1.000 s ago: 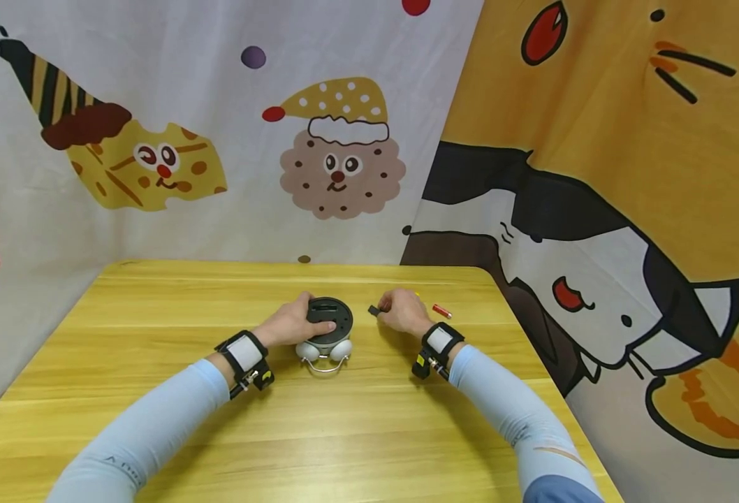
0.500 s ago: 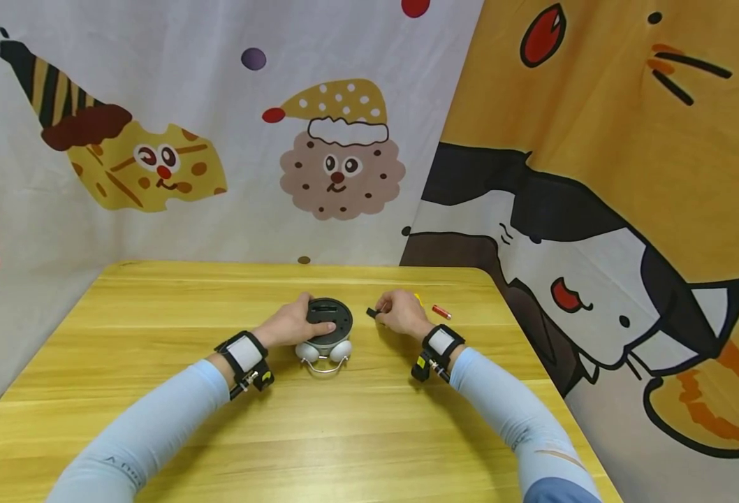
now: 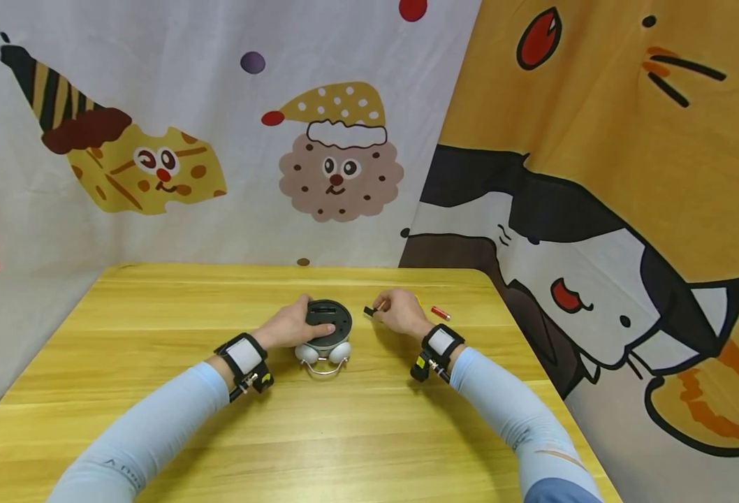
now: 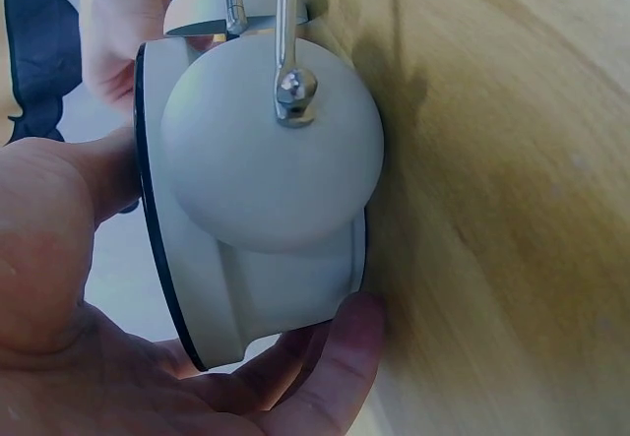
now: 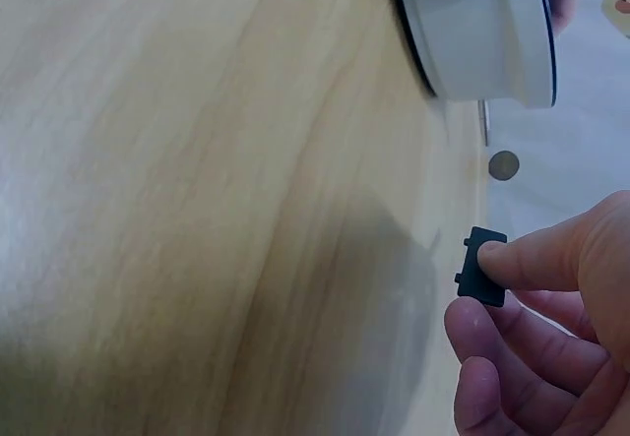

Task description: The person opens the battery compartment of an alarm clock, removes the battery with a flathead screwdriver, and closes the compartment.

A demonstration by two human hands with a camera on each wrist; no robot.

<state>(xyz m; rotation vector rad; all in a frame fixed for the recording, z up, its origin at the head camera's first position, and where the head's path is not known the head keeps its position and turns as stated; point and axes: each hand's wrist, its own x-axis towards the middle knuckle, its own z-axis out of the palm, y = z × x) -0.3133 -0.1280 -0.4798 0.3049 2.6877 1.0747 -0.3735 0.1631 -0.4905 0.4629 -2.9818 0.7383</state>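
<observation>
A white twin-bell alarm clock (image 3: pixel 323 349) lies with its black back (image 3: pixel 334 312) upward, its bells and wire handle toward me. Near the far rim of that back is a dark slot. My left hand (image 3: pixel 288 323) grips the clock by its side, thumb over the back; in the left wrist view its fingers (image 4: pixel 356 333) curl round the body close to the table. To the right, my right hand (image 3: pixel 402 312) pinches a small black battery cover (image 5: pixel 482 271) between thumb and fingers. Two little tabs stick out from the cover's edge, and it is held apart from the clock.
A red battery (image 3: pixel 441 313) lies on the wooden table (image 3: pixel 319 440) just right of my right hand. Something yellow (image 3: pixel 418 299) peeks out behind that hand, mostly hidden. A printed curtain (image 3: pixel 218 237) hangs behind the table's far edge.
The black cover has shifted slightly left and changed its tilt in my right fingers. My left hand and the clock have stayed in place.
</observation>
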